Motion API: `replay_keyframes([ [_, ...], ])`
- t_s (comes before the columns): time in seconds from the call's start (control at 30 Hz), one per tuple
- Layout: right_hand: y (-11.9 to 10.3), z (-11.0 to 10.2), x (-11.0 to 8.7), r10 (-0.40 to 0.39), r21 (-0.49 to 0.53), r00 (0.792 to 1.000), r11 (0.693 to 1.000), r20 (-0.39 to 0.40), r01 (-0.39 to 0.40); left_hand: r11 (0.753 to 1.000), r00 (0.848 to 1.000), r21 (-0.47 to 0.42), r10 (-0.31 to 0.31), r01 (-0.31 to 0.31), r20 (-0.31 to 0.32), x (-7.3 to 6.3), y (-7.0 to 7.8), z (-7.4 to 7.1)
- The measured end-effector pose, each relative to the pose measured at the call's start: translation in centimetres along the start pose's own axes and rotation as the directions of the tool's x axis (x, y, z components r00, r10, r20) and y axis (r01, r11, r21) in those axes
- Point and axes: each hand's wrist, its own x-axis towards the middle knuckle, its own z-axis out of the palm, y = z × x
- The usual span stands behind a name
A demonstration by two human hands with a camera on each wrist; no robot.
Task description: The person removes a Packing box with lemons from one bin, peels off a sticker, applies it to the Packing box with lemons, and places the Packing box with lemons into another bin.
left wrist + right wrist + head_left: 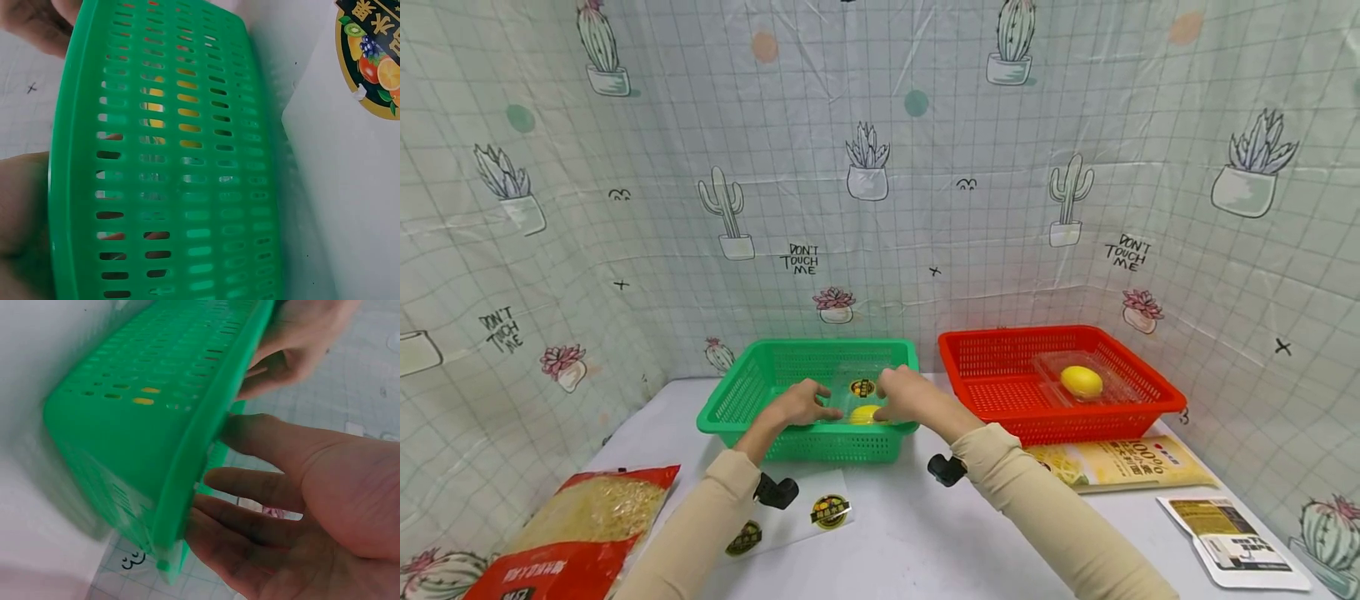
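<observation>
Both my hands reach over the near rim of a green basket (805, 450), around a clear plastic box (842, 379) that bears a round fruit sticker. A yellow lemon (863, 414) shows at the box's near end. On the left side, my left hand (801, 404) holds the box, thumb toward the lemon. My right hand (906, 393) grips its right side; in the right wrist view its fingertips (215, 480) pass partly behind the rim. Basket mesh hides most of the box in the left wrist view.
To the right, a red basket (1052, 429) contains another clear box with a lemon (1082, 382). A yellow food packet (1138, 463) and a white pouch (1236, 542) lie before it. Left are a red-ended bag (595, 508) and a clear sheet with fruit stickers (830, 512).
</observation>
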Motion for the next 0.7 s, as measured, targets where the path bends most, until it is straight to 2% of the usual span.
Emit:
replay_keyframes([
  [0.13, 0.8, -0.3, -0.5, -0.007, 0.029, 1.0, 1.0, -0.016, 0.007, 1.0, 0.999, 0.001, 0.003, -0.003, -0.041, -0.4, 0.1, 0.1],
  [0.3, 2.1, -1.2, -1.7, -0.018, 0.067, 0.999, 0.998, -0.043, 0.021, 0.997, 0.991, 0.019, 0.078, -0.076, -0.11, -0.4, 0.9, 0.3],
  [0.47, 4.0, -1.9, -2.8, -0.042, 0.09, 0.997, 0.995, -0.067, 0.048, 0.989, 0.976, 0.033, 0.148, -0.145, -0.158, -0.1, 2.6, 0.8],
  [0.6, 5.9, -2.3, -3.8, -0.02, 0.11, 0.996, 0.994, -0.086, 0.029, 0.978, 0.96, 0.029, 0.21, -0.209, -0.185, 0.3, 4.2, 1.5],
  [0.7, 7.6, -2.4, -4.6, 0.019, 0.123, 0.995, 0.992, -0.101, -0.006, 0.965, 0.942, 0.031, 0.262, -0.262, -0.21, 0.8, 5.2, 2.3],
])
